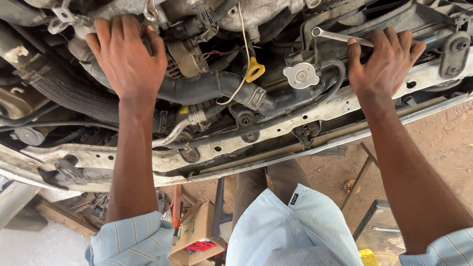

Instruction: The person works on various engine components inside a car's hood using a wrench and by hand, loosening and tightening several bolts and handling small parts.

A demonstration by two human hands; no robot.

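- Engine bay (271,10): fills the upper half of the head view, crowded with hoses, brackets and cast metal parts, all dusty and worn.
- Front crossmember (281,124): a pale, chipped metal beam that runs across the frame below the engine; we stand just behind it, with bare dirt ground beneath.
- Corrugated hose (67,88): a thick black ribbed duct at upper left, which passes just beside our left wrist.
- Radiator hose (204,87): smooth black rubber, lying between our two hands and held by a clamp near its right end.
- Cardboard box (197,242): open, on the ground between our left sleeve and our shirt front, with something red inside.
- Left hand (127,54): laid palm down, fingers spread and pressed on the engine parts at upper left. We see no object gripped in it.
- Right hand (381,63): fingers curled on the upper radiator support, closed around the shaft of the wrench.
- Wrench (335,36): slim and silver, its ring end free and pointing up and left from the right hand, above the radiator cap.
- Radiator cap (301,76): round and silver, just left of the right hand and not touched.
- Yellow dipstick loop (254,70): small, hanging between the hands.
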